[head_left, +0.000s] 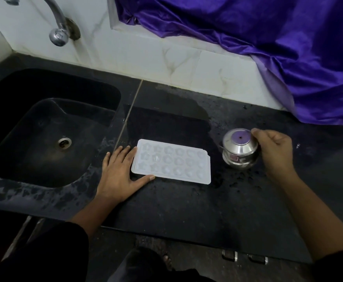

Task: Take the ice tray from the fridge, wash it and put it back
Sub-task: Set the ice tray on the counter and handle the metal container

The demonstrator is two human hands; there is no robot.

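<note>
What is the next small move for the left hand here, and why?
Probably: grip the ice tray with the left hand and lift it over the sink. The tray lies flat on the counter beside the sink, the left hand rests open against its left end, and the right hand is busy holding a steel pot.

The tap [58, 27] at 11 o'clock was cut by the top edge. The steel pot [240, 149] hid fingers of the right hand [274, 151].
</note>
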